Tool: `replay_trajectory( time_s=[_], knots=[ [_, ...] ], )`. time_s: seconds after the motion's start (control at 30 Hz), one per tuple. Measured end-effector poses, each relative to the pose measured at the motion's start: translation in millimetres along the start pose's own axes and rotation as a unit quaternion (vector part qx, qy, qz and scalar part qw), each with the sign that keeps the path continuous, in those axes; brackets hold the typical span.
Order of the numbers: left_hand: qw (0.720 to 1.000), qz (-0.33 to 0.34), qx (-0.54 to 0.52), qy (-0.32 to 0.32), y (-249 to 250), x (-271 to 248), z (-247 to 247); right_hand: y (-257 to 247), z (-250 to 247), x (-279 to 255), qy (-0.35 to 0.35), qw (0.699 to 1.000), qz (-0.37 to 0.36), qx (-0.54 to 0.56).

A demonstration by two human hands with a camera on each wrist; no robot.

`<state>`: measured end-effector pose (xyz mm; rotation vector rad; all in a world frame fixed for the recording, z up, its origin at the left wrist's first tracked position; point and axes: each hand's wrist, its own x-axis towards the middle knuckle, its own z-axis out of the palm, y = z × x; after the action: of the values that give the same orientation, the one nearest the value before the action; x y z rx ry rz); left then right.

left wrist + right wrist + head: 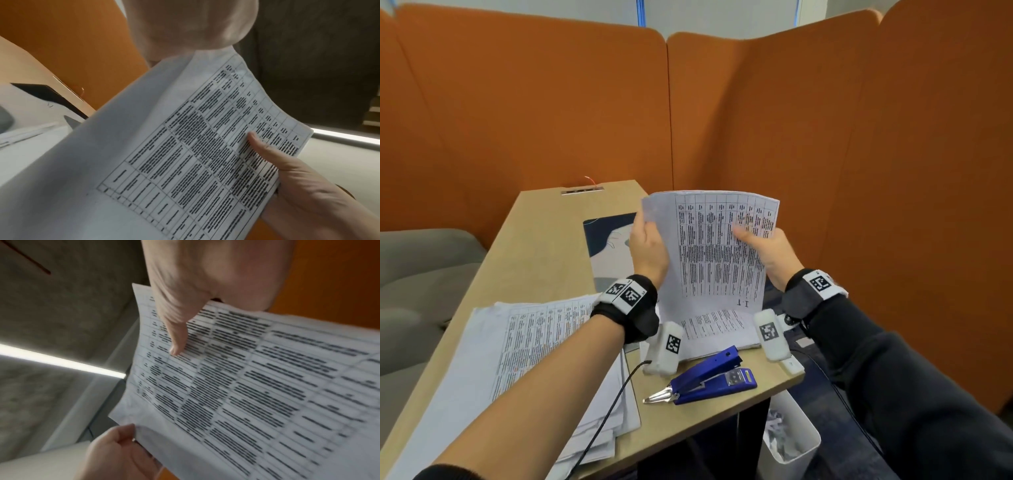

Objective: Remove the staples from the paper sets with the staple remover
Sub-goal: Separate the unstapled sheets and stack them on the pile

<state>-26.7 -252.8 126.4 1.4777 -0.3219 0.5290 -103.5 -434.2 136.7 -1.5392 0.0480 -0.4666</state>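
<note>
I hold one paper set [715, 246], printed with tables, upright above the desk with both hands. My left hand [643, 224] pinches its upper left edge, and my right hand [744, 235] grips the right edge with the thumb pressed on the printed face. The left wrist view shows the sheet [185, 146] with the right thumb [261, 146] on it. The right wrist view shows the page [257, 386], blurred, under the thumb [176, 334]. The blue staple remover [710, 377] lies untouched on the desk near me, metal tip pointing left. I see no staple.
A big loose stack of printed sheets [534, 349] covers the desk's [541, 240] left front. Another paper set [719, 330] lies flat under the raised one. A white bin [796, 442] with paper scraps stands below the desk's right corner. Orange partitions [756, 120] enclose the desk.
</note>
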Motion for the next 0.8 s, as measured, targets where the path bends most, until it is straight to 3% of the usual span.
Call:
replay_trajectory(
  time_s=[0.07, 0.23, 0.37, 0.43, 0.53, 0.63, 0.7, 0.77, 0.8],
  knots=[
    [1.0, -0.007, -0.003, -0.001, 1, -4, -1, 3, 0, -4, -0.004, 1.0, 0.001, 0.009],
    [0.997, 0.06, -0.004, 0.047, 18, -4, 5, -6, 3, -3, 0.045, 0.998, -0.014, 0.028],
    [0.998, -0.012, 0.056, 0.003, -9, -14, 0, 17, 1, -10, -0.011, 0.997, 0.052, -0.051],
    [0.996, -0.002, 0.089, -0.008, -12, -15, -5, 19, -2, -9, -0.033, 0.991, 0.071, -0.108],
    [0.989, 0.022, 0.141, 0.036, -5, 5, -16, 7, -5, 1, -0.008, 0.971, -0.024, -0.236],
    [0.975, 0.036, 0.218, 0.03, -6, 28, -34, -8, 3, 1, 0.074, 0.913, -0.182, -0.357],
    [0.965, 0.036, 0.259, 0.011, -11, 31, -45, -15, 16, -12, -0.004, 0.878, -0.25, -0.408],
    [0.957, 0.018, 0.29, 0.002, -23, 31, -55, -11, 31, -31, -0.206, 0.849, -0.177, -0.453],
    [0.953, 0.006, 0.303, 0.001, -29, 30, -59, -4, 37, -40, -0.307, 0.807, -0.111, -0.492]
  ],
)
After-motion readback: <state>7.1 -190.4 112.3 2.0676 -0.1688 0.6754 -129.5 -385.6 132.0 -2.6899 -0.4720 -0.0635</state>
